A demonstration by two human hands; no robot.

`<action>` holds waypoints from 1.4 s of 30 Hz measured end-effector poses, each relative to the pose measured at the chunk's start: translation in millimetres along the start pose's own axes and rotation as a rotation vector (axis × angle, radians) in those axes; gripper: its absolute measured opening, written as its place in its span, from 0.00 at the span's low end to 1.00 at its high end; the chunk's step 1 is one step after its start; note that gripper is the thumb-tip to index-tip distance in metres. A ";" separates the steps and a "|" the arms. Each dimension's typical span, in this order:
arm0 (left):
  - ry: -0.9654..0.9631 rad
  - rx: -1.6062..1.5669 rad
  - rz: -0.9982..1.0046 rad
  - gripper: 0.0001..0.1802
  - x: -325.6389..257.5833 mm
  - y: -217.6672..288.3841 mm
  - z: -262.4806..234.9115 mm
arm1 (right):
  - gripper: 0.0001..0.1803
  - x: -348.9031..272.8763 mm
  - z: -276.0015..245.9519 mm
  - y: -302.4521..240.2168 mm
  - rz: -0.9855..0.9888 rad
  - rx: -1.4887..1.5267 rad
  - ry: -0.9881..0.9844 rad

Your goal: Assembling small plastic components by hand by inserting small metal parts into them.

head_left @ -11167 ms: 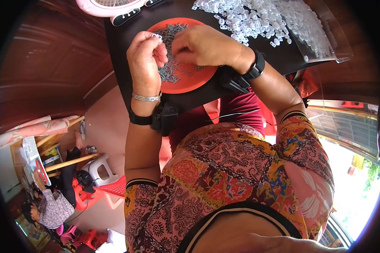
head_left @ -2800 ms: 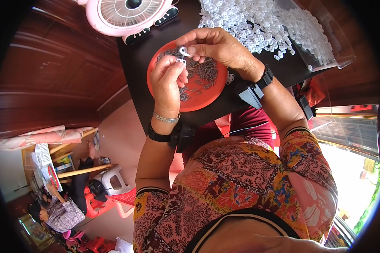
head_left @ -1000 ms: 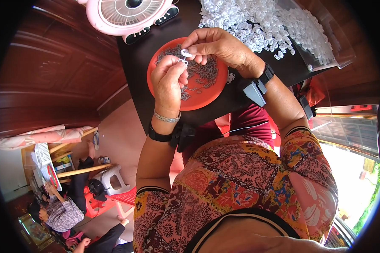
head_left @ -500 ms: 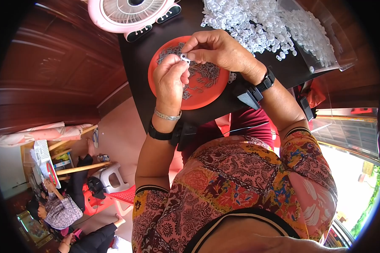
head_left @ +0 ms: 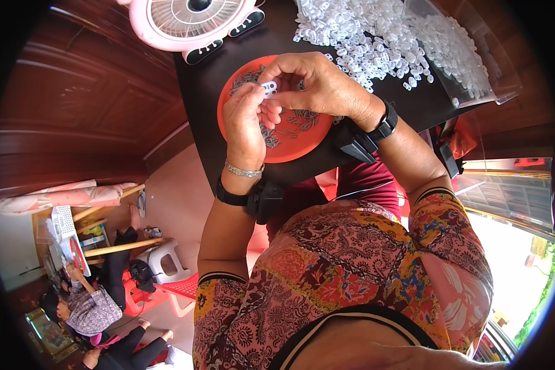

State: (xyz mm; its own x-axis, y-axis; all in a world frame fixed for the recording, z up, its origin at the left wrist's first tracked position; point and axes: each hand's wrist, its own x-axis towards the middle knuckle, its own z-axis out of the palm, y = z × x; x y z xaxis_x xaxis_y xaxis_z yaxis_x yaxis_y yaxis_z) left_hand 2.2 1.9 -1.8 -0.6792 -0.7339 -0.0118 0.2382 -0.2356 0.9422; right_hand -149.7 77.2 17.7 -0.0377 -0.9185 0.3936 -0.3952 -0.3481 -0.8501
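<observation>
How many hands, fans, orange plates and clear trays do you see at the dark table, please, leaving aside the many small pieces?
Hands: 2, the left hand and the right hand
Pink fan: 1
Orange plate: 1
Clear tray: 1
Total: 5

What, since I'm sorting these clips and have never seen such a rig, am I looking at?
There is no robot: these are a person's bare hands, seen from above by a head-worn camera whose wide lens bends straight edges. A black strap circles each wrist. The left hand pinches a small white plastic piece with holes; the right hand meets it, though its grip is unclear. Below, on a dark table, sits a round orange-red dish of small grey parts. Beyond lie heaped white oval pieces and a pink fan.
</observation>
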 end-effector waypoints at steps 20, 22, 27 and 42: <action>0.072 0.091 0.143 0.11 -1.4 -1.0 2.5 | 0.13 0.0 3.5 -1.0 0.013 0.038 0.030; 0.068 0.136 0.198 0.10 -1.7 -1.7 4.6 | 0.13 -0.6 4.7 -0.8 0.021 0.058 0.037; 0.064 0.159 0.186 0.10 -2.4 -1.2 4.2 | 0.12 -0.4 4.8 -0.1 0.077 0.229 0.007; 0.055 0.147 0.146 0.12 -2.5 -0.5 4.0 | 0.17 1.1 10.1 0.7 -0.150 -0.271 0.085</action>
State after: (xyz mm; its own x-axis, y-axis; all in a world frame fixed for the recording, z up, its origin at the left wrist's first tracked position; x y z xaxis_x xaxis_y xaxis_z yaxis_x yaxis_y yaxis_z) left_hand 0.9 6.4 -0.8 -0.6054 -0.7877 0.1137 0.2245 -0.0320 0.9739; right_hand -140.8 74.1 14.0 -0.0328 -0.8375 0.5454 -0.6320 -0.4054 -0.6605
